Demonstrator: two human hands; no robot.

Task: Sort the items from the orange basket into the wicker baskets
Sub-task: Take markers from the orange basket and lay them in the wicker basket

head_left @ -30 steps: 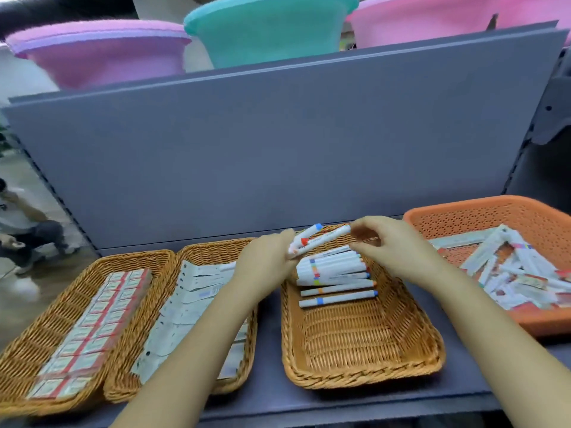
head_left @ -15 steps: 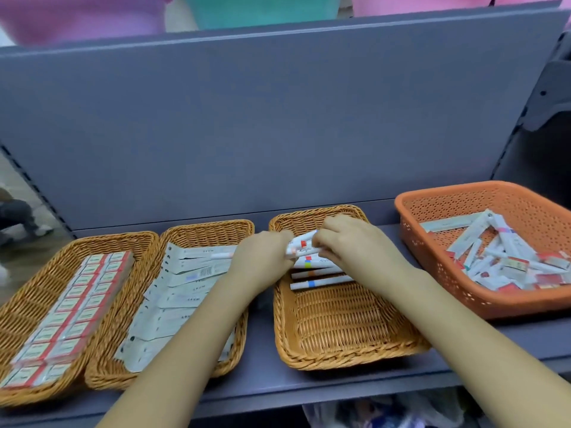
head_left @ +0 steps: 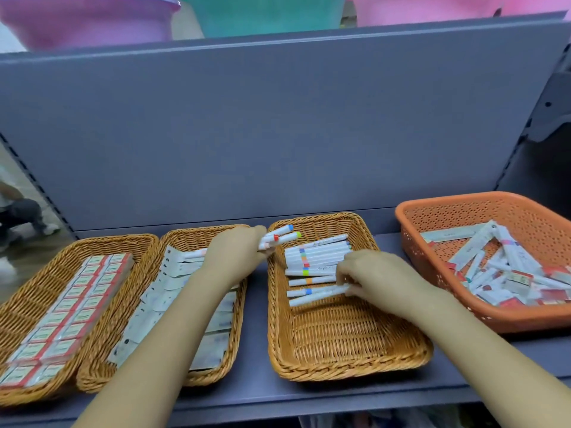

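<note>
Three wicker baskets stand in a row on the grey shelf. The right wicker basket holds a row of white markers with coloured bands. My right hand pinches one white marker at the front of that row, low in the basket. My left hand grips a few markers above the basket's far left corner. The orange basket at the right holds several mixed white and red items.
The left wicker basket is packed with red-and-white boxes. The middle wicker basket holds white flat packets. A grey back panel rises behind the shelf, with pink and teal tubs above it. A person crouches at the far left.
My right hand took one marker from the bunch in my left hand and lowered it to the front of the row in the right wicker basket. The camera tilted down.
</note>
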